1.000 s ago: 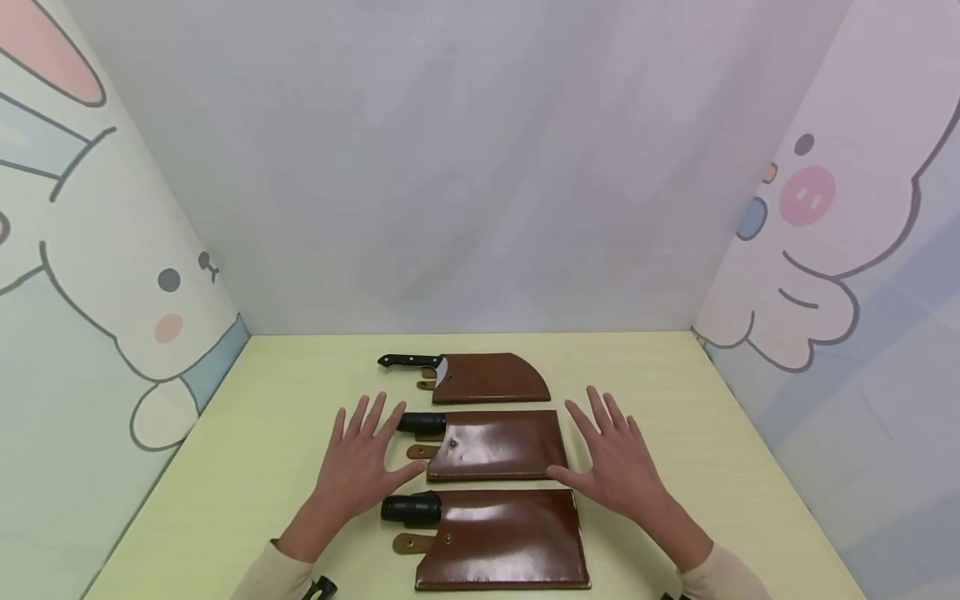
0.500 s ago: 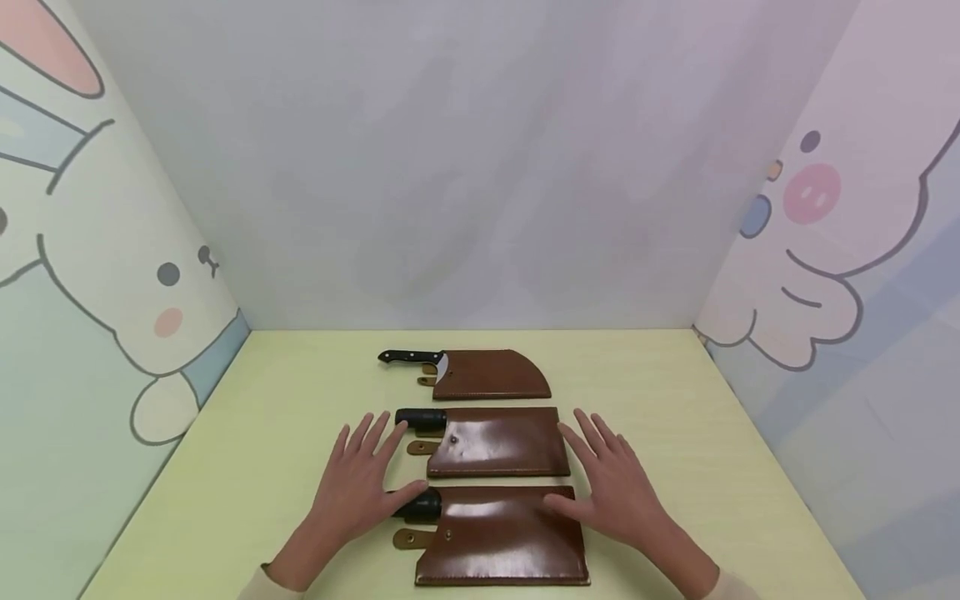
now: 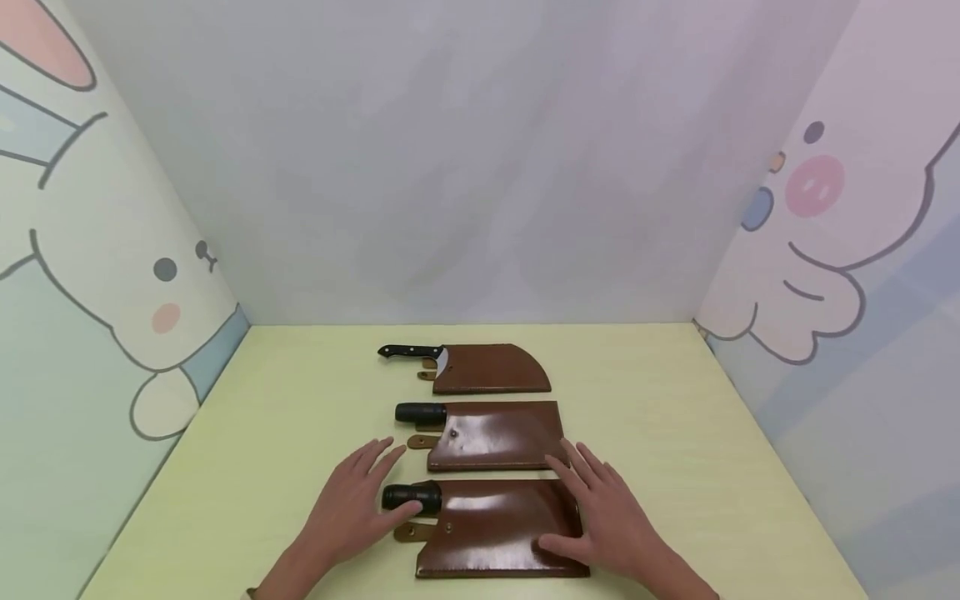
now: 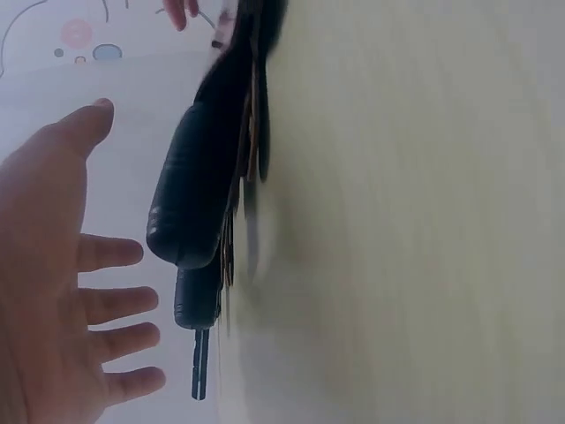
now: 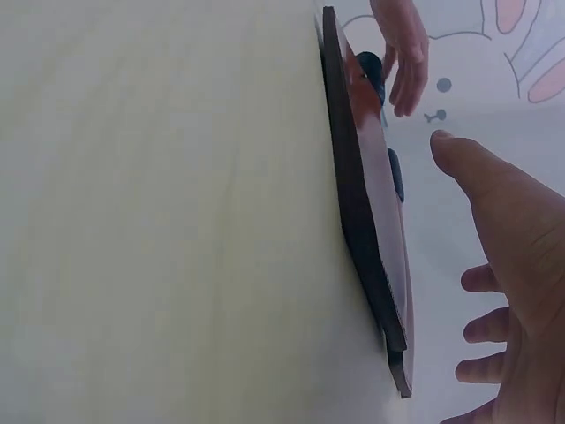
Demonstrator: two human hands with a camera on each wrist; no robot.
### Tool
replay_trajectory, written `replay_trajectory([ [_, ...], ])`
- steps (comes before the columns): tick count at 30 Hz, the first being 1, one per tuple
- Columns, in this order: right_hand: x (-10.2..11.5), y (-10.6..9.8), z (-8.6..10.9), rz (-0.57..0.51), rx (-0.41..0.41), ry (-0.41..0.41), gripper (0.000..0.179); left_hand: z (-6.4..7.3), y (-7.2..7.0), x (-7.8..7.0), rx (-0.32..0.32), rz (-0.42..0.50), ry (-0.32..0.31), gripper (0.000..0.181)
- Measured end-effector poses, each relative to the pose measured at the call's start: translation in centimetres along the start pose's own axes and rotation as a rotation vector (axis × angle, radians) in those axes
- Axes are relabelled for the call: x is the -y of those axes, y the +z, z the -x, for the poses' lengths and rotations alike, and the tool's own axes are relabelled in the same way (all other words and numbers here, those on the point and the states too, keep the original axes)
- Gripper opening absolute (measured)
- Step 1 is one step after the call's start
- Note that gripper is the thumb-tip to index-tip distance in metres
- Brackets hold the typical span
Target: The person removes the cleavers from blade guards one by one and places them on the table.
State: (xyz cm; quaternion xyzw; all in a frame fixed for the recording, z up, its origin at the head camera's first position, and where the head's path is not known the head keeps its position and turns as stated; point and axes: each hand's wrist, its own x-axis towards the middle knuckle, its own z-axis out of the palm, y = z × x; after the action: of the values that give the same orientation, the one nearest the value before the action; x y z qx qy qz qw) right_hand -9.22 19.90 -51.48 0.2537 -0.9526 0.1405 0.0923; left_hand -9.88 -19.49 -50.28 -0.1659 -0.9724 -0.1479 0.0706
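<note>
Three sheathed kitchen knives lie in a row on the table. The nearest has a black handle (image 3: 405,497) and a brown leather sheath (image 3: 495,529). Beyond it is a similar middle sheath (image 3: 498,442) with a black handle (image 3: 420,413). The farthest sheath (image 3: 491,369) has a curved end, and its knife shows a riveted black handle (image 3: 410,351). My left hand (image 3: 347,510) hovers by the nearest handle, fingers spread, apart from it in the left wrist view. Over the right end of the nearest sheath hangs my right hand (image 3: 611,521), also extended and holding nothing.
The pale yellow table (image 3: 712,450) meets a grey back wall (image 3: 472,208). Side walls carry cartoon animals. Snap straps (image 3: 411,532) stick out from the sheaths on the handle side.
Both hands have drawn back toward me, from beside the middle knife to above the nearest one. The knives stay where they lie; the view has tilted slightly.
</note>
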Motion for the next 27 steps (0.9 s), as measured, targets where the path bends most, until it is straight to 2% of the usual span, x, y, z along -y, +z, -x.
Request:
replay_trajectory([
  [4,0.3,0.2,0.4,-0.032,0.034,0.007,0.103,0.3,0.2,-0.3,0.006,0.062,-0.011,0.082],
  [12,0.4,0.7,1.4,-0.063,0.083,0.004,0.108,0.5,0.4,-0.5,0.049,0.058,-0.005,0.084],
  [19,0.3,0.7,1.6,-0.052,0.094,-0.029,0.114,0.5,0.9,-0.3,0.077,0.197,0.02,0.072],
  [27,0.2,0.7,1.5,-0.071,0.126,-0.047,0.12,0.5,1.8,0.6,0.087,0.277,0.08,0.06],
])
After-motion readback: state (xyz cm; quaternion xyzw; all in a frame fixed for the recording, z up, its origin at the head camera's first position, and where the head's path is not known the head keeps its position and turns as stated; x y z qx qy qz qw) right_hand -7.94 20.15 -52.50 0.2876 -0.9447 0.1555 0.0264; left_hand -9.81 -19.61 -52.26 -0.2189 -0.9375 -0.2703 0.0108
